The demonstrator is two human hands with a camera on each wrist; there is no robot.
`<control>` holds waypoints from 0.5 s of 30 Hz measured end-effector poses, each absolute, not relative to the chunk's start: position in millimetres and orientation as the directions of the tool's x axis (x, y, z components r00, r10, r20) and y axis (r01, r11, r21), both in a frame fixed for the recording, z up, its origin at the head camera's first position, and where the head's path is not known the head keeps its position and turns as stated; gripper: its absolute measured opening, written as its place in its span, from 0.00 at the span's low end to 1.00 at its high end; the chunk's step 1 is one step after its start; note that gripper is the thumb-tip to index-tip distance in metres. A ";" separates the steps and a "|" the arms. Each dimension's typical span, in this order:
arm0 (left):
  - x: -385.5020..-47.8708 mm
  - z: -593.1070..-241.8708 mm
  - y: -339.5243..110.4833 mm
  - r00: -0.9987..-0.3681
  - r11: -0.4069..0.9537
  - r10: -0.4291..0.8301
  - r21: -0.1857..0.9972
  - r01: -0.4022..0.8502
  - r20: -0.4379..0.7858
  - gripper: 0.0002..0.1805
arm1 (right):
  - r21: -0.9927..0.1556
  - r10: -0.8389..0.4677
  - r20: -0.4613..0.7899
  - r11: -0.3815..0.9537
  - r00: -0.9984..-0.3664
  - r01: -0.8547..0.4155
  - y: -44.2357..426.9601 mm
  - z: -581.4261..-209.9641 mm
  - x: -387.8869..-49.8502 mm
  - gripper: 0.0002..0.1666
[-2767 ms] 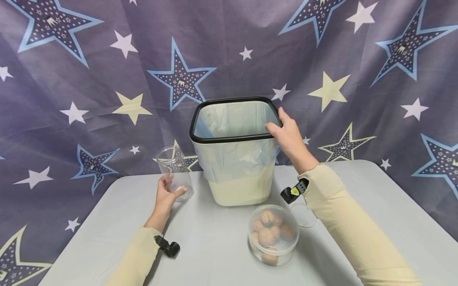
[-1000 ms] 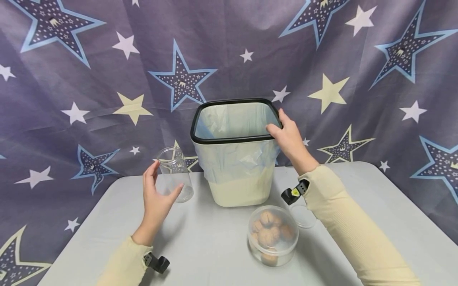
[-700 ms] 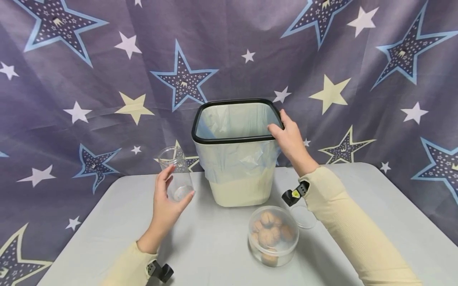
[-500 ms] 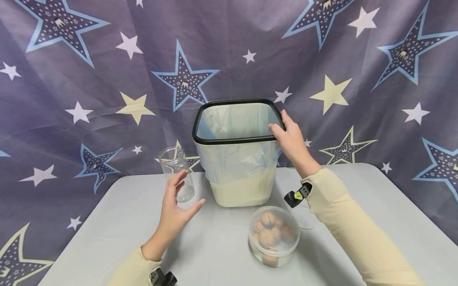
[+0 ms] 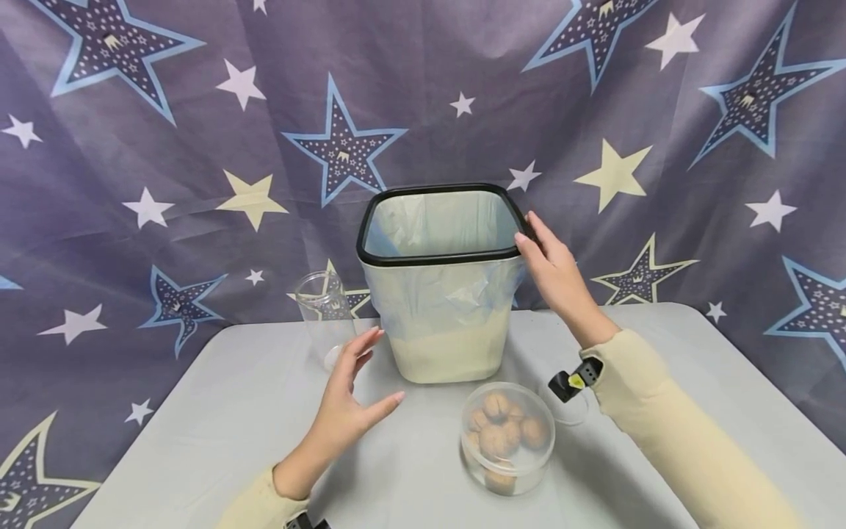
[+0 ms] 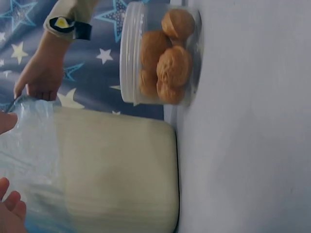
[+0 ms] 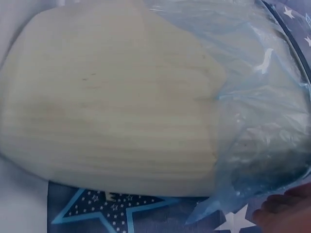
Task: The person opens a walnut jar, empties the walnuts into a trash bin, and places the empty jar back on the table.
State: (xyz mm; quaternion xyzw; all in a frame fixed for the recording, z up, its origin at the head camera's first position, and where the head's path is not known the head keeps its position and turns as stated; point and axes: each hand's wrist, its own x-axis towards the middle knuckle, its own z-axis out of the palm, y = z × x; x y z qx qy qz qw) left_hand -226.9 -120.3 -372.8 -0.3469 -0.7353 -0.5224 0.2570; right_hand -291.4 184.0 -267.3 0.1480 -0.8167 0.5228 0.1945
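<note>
A cream waste bin (image 5: 449,356) with a black rim and a bluish plastic liner stands upright at the back. My right hand (image 5: 558,279) is at the bin's right rim, thumb and fingers fairly straight and barely touching it. The left hand (image 5: 344,411) hovers over the table in front of the bin, fingers and thumb spread, holding nothing. Behind it, to the left, stands a clear empty jar (image 5: 327,316) without a lid. Closer to me, between both hands, sits a round clear container (image 6: 130,53) with a lid and several walnuts (image 5: 499,441) inside.
A clear round lid (image 5: 573,419) lies flat to the right of the walnut container, partly behind the right wrist camera. The grey table (image 5: 198,455) reaches back to a purple star-patterned cloth (image 5: 423,95).
My left hand has let go of the clear jar and moved right and nearer to me. My right hand, which gripped the bin's rim, has loosened and shifted slightly right.
</note>
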 end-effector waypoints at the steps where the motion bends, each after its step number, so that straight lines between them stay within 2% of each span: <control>1: -226.4 -373.3 -120.0 -0.630 0.200 0.250 0.597 0.777 0.735 0.49 | -0.791 -0.052 0.483 0.401 -0.874 -0.461 186.1 -269.6 -288.8 0.35; 9: -217.5 -377.2 -112.3 -0.681 0.177 0.335 0.667 0.724 0.651 0.48 | -0.758 -0.178 0.468 0.423 -0.866 -0.497 206.7 -301.9 -262.5 0.37; 15: -212.5 -382.2 -105.1 -0.701 0.182 0.398 0.698 0.692 0.591 0.47 | -0.705 -0.311 0.464 0.438 -0.830 -0.558 231.7 -341.5 -247.7 0.41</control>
